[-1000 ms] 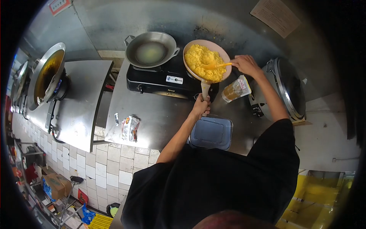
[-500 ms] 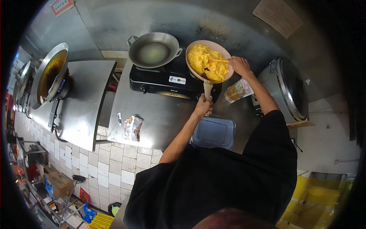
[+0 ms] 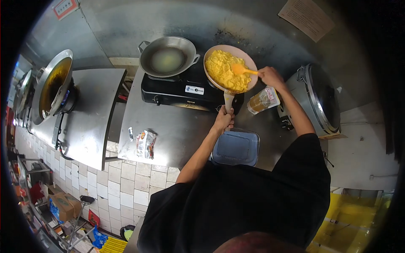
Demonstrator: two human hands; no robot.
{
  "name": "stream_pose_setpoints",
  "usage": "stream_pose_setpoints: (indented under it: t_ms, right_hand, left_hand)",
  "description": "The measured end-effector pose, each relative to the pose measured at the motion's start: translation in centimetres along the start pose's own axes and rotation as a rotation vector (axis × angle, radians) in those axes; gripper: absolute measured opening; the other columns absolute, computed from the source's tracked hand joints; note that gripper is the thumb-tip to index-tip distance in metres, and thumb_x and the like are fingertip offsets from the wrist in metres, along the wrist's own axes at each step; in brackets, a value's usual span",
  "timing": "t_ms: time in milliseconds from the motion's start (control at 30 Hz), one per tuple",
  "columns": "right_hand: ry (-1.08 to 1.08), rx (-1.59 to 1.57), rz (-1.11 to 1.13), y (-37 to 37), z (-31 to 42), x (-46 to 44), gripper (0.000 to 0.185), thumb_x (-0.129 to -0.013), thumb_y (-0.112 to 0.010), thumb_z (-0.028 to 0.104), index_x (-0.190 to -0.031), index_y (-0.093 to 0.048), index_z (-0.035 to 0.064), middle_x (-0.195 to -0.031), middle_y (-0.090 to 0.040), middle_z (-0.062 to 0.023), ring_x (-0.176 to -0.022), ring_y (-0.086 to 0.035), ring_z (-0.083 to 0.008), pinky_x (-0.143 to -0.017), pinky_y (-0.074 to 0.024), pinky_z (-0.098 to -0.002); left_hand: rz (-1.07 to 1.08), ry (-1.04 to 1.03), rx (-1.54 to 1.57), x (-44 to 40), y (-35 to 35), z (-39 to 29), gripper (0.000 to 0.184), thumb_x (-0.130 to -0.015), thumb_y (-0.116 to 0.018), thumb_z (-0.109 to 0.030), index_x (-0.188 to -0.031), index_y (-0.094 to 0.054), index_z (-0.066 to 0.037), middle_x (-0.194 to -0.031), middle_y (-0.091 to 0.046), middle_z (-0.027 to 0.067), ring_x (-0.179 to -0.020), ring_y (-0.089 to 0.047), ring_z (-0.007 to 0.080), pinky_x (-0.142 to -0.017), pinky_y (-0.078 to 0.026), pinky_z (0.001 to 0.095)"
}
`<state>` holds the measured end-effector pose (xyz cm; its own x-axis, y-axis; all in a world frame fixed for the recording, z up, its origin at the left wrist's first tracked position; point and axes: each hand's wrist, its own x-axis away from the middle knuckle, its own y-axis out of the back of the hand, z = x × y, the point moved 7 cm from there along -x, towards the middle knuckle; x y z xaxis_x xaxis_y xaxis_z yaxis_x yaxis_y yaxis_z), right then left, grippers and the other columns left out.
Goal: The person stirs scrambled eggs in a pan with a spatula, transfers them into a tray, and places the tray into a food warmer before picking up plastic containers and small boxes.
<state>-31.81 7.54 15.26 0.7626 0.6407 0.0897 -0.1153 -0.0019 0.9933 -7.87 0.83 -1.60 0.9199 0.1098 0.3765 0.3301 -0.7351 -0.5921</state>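
My left hand (image 3: 224, 119) is wrapped round the pale handle of a frying pan (image 3: 249, 60) on the right burner of a black gas stove (image 3: 173, 96). Soft yellow scrambled egg (image 3: 220, 69) fills much of the pan, with a strip of pan base showing at the right. An orange spatula (image 3: 239, 69) is gripped by my right hand (image 3: 271, 77) at the pan's right rim, its head resting on the egg. Near my right forearm lies a clear pouch (image 3: 262, 101) with brownish contents. Just below my left hand sits a bluish rectangular container (image 3: 236, 147).
A two-handled wok (image 3: 168, 58) with cloudy liquid is on the left burner. A large lidded pot (image 3: 314, 99) stands at the right. Plastic packets (image 3: 145, 144) lie on the steel table's front left. Another wok (image 3: 52, 88) occupies the separate left table.
My right hand has moved slightly right and down with the spatula. Its orange head is now more exposed, and the egg has been spread flatter and shifted left in the pan.
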Motion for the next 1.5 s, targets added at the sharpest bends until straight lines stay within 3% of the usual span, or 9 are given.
stream_pose_setpoints:
  t_ms: [200, 333, 667, 767, 867, 967, 1067, 1333, 1500]
  right_hand:
    - [-0.136, 0.319, -0.121, -0.5, -2.7, -2.7, 0.025, -0.088, -0.054, 0.016, -0.102, -0.069, 0.0027, -0.108, -0.067, -0.0211, -0.102, -0.064, -0.0387, -0.086, -0.0504, -0.0508]
    - [-0.241, 0.091, -0.039, -5.1, -3.1, -5.7, 0.025, -0.089, -0.056, 0.02, -0.107, -0.069, 0.0069, -0.109, -0.067, -0.0193, -0.104, -0.063, -0.0394, -0.087, -0.0512, -0.0483]
    - [0.346, 0.024, -0.184, -1.5, 2.4, 1.1, 0.017, -0.092, -0.056, 0.02, -0.095, -0.07, 0.0106, -0.095, -0.067, -0.0155, -0.087, -0.064, -0.039, -0.075, -0.05, -0.0496]
    - [0.37, 0.194, -0.044, -4.1, 1.9, 0.9, 0.016, -0.09, -0.058, 0.019, -0.094, -0.07, 0.01, -0.094, -0.067, -0.0147, -0.087, -0.065, -0.0382, -0.074, -0.0504, -0.0489]
    - [0.309, 0.28, -0.196, -3.8, 1.2, -0.5, 0.015, -0.09, -0.059, 0.018, -0.091, -0.071, 0.0091, -0.092, -0.067, -0.0137, -0.089, -0.065, -0.0375, -0.074, -0.0506, -0.0482]
    - [0.28, 0.393, -0.229, -1.3, 2.0, -1.4, 0.015, -0.089, -0.06, 0.018, -0.09, -0.072, 0.0097, -0.091, -0.069, -0.0132, -0.089, -0.065, -0.0363, -0.075, -0.0514, -0.0468]
    - [0.286, 0.235, -0.241, 4.6, 4.7, -0.3, 0.017, -0.088, -0.063, 0.021, -0.098, -0.074, 0.0122, -0.091, -0.069, -0.0142, -0.087, -0.066, -0.0352, -0.078, -0.0516, -0.0469]
    - [0.213, 0.553, -0.101, 1.1, 0.0, -15.5, 0.016, -0.086, -0.062, 0.014, -0.097, -0.073, 0.0147, -0.089, -0.07, -0.0132, -0.088, -0.067, -0.0347, -0.076, -0.0518, -0.0478]
    - [0.453, 0.535, -0.158, -3.6, 4.4, -21.8, 0.026, -0.09, -0.055, 0.006, -0.109, -0.067, 0.0191, -0.106, -0.063, -0.0095, -0.109, -0.057, -0.0287, -0.095, -0.039, -0.0483]
  left_hand:
    - [0.013, -0.006, 0.009, 0.4, -0.3, -0.5, 0.016, -0.101, -0.048, -0.021, -0.109, -0.037, -0.011, -0.074, -0.042, 0.0007, -0.051, -0.037, 0.006, -0.04, -0.031, 0.0227]
    - [0.007, 0.01, 0.005, 0.2, -0.3, -0.2, 0.014, -0.101, -0.049, -0.022, -0.105, -0.037, -0.015, -0.075, -0.041, -0.0013, -0.051, -0.035, 0.0051, -0.041, -0.03, 0.0216]
    - [0.01, 0.018, -0.004, 0.0, 0.0, 0.0, 0.016, -0.101, -0.049, -0.022, -0.108, -0.038, -0.013, -0.076, -0.043, 0.0011, -0.051, -0.037, 0.0063, -0.04, -0.032, 0.0222]
    - [-0.009, 0.026, -0.011, 0.2, -0.1, 0.0, 0.016, -0.101, -0.049, -0.022, -0.109, -0.038, -0.012, -0.076, -0.043, 0.0011, -0.051, -0.037, 0.0064, -0.041, -0.032, 0.0224]
    - [0.008, 0.014, 0.018, 0.2, -0.1, 0.1, 0.016, -0.101, -0.049, -0.022, -0.11, -0.039, -0.012, -0.076, -0.043, 0.0011, -0.05, -0.037, 0.0065, -0.041, -0.033, 0.0228]
    - [0.008, 0.002, -0.002, 0.0, 0.0, 0.3, 0.016, -0.101, -0.049, -0.024, -0.108, -0.039, -0.014, -0.075, -0.043, -0.0001, -0.052, -0.037, 0.006, -0.041, -0.032, 0.0226]
    - [-0.006, -0.013, -0.02, 0.0, 0.1, 0.1, 0.017, -0.101, -0.049, -0.025, -0.108, -0.039, -0.014, -0.075, -0.042, -0.0002, -0.053, -0.037, 0.006, -0.042, -0.032, 0.0224]
    - [-0.025, -0.038, -0.046, 0.4, 0.3, -0.1, 0.019, -0.101, -0.051, -0.026, -0.105, -0.04, -0.011, -0.072, -0.044, 0.0009, -0.052, -0.041, 0.0084, -0.041, -0.036, 0.0249]
    - [0.001, -0.015, 0.001, 0.3, 0.2, -0.6, 0.018, -0.102, -0.047, -0.02, -0.111, -0.036, -0.01, -0.07, -0.04, 0.0006, -0.047, -0.038, 0.008, -0.037, -0.033, 0.0257]
